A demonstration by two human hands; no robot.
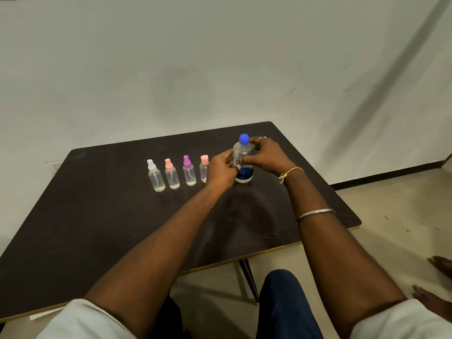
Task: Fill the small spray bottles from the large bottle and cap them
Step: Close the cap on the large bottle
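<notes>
The large clear bottle (243, 152) with a blue cap and blue label stands upright on the dark table (97, 216). My right hand (265, 154) curls round its upper body from the right. My left hand (221, 168) touches its left side with curled fingers. Left of it stands a row of small clear spray bottles, all capped: a white-topped one (155, 176), a pink-topped one (171, 174), a purple-topped one (188, 171), and one with a pink flat cap (203, 168), partly hidden behind my left hand.
The table's far edge meets a pale wall. Its right edge drops to a light floor, where another person's bare feet (440, 265) show at the far right. My knees (281, 289) are below the near edge.
</notes>
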